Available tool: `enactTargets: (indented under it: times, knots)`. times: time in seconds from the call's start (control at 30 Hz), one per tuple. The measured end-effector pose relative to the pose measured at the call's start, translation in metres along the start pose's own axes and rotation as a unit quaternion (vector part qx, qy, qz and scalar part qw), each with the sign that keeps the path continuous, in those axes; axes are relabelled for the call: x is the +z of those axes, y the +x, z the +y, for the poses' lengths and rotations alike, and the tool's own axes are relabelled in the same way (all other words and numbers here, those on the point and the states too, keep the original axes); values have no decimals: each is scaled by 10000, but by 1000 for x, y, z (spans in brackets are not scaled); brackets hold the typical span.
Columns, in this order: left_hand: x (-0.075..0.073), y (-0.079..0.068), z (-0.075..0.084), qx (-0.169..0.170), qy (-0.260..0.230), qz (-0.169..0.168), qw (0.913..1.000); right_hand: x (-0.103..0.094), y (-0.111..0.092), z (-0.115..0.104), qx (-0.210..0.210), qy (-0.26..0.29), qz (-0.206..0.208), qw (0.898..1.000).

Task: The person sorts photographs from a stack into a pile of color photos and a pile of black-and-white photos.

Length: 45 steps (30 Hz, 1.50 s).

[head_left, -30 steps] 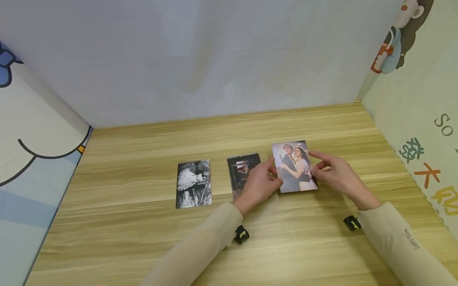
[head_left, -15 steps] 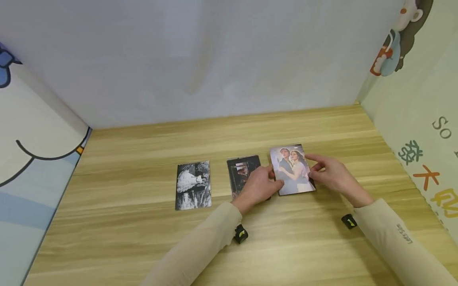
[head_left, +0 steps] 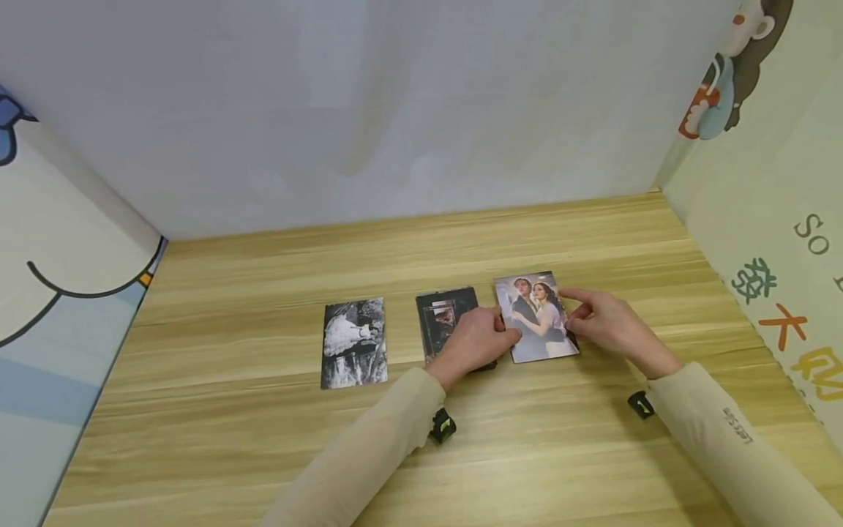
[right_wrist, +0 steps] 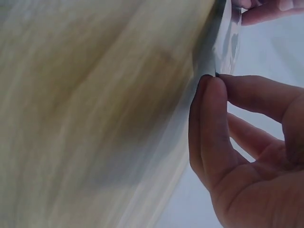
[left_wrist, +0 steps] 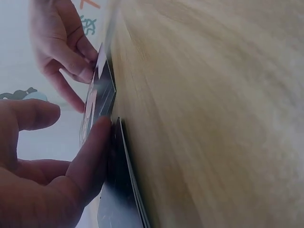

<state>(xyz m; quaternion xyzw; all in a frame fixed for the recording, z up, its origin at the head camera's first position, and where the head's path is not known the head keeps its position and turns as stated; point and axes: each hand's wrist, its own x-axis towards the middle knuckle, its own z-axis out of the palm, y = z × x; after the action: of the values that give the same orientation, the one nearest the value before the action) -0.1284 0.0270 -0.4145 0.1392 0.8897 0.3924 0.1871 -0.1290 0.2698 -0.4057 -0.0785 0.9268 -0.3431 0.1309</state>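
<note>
A colour photo card [head_left: 536,318] of a couple lies at the right of the row, with a dark card edge showing under its right side. My right hand [head_left: 612,322] pinches its right edge, thumb and fingertips meeting there in the right wrist view [right_wrist: 256,128]. At the left edge is my left hand [head_left: 477,337]; one fingertip touches the card, while another digit [left_wrist: 40,114] stands apart from it in the left wrist view. Beneath the left hand lies a stack of dark photo cards [head_left: 437,311], partly hidden. A black-and-white photo card [head_left: 356,342] lies farther left.
All the cards lie on a wood-grain table [head_left: 230,329]. A pale wall [head_left: 395,110] rises behind it, with printed panels at both sides. Black wrist devices [head_left: 443,426] hang below the sleeves.
The couple's photo card has shifted slightly left and toward me, and now lies flatter. Both hands stay at its edges, the right hand moving left with it. The other cards stay put.
</note>
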Motion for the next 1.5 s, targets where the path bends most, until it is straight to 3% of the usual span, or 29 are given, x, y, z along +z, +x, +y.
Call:
enactTargets:
  times: [0.3,0.6,0.8,1.0,1.3,1.5]
  knots:
    - [0,0,-1,37,-192,-57,9998,0,1,2,-89,-139,-28,9999]
    - [-1,-5,-2,39,-268,123,9996,-1,0,0,-54,-512,41,9987]
    - [-4,-16,-5,263,-530,641,9962,1,-6,-2,-51,-408,204,9989]
    - [-14,-31,-12,531,-950,1319,9853,3,-13,-9,-115,-133,434,9989]
    - [-29,-53,-25,722,-1601,1647,9706,4,-24,-26,-183,390,786,9960]
    - [-35,-66,-37,1043,-1593,2052,9600,7,-27,-34,-304,857,939,9914]
